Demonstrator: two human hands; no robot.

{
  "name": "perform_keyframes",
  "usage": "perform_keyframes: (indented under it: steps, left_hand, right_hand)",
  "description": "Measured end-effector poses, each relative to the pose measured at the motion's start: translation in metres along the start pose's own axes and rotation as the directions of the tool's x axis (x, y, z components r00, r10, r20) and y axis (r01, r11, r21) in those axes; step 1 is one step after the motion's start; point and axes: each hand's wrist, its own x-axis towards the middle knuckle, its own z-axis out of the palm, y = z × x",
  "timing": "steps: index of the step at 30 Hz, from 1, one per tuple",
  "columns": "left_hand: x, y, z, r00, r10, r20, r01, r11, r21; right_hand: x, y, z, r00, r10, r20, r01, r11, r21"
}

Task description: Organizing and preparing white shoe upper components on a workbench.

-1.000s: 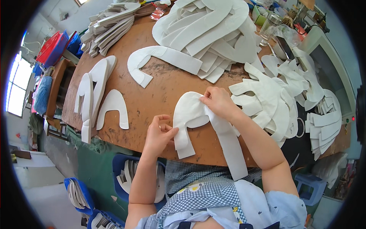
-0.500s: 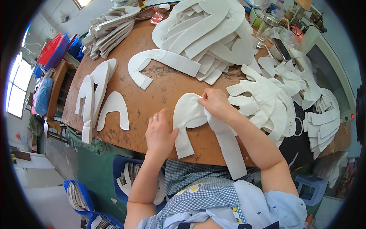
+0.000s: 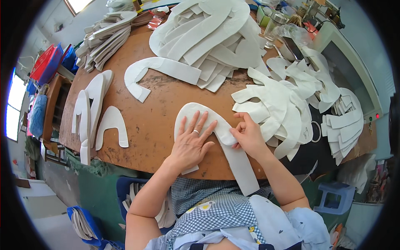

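Note:
Close to the table's front edge lies a white hook-shaped piece (image 3: 241,171), its long straight arm reaching past the edge toward me. A white horseshoe-shaped piece (image 3: 186,111) rests over its curved top, with one rounded end on the long arm. My left hand (image 3: 191,143) presses flat on the horseshoe-shaped piece, fingers spread. At that rounded end, my right hand (image 3: 248,135) has its thumb and bent fingers closed on the edge; the fingertips are partly hidden. Farther away lies another hook-shaped piece (image 3: 166,68), with a smaller horseshoe piece (image 3: 112,121) to the left.
A tall pile of white pieces (image 3: 208,37) stands at the back. Thin white cutouts (image 3: 279,104) lie at the right, near a monitor (image 3: 354,62). Several narrow pieces (image 3: 85,121) and a stack (image 3: 104,37) stand left. Blue bins (image 3: 85,225) sit below the table.
My left hand has moved right and now lies flat on the horseshoe-shaped piece. My right hand has shifted down to its rounded end. The whole view has shifted slightly.

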Motion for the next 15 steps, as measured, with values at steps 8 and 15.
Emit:
perform_keyframes:
  steps: [8, 15]
  left_hand:
    - [-0.006, -0.001, -0.001, 1.0, -0.01, 0.0, 0.01, 0.999, 0.05]
    - [0.004, -0.01, 0.017, 0.985, -0.146, -0.092, 0.131, 0.979, -0.159]
  right_hand:
    - [-0.003, -0.014, 0.015, 0.944, -0.328, 0.035, 0.24, 0.61, -0.755]
    - [0.043, 0.013, 0.049, 0.64, -0.659, 0.395, 0.674, 0.233, -0.701]
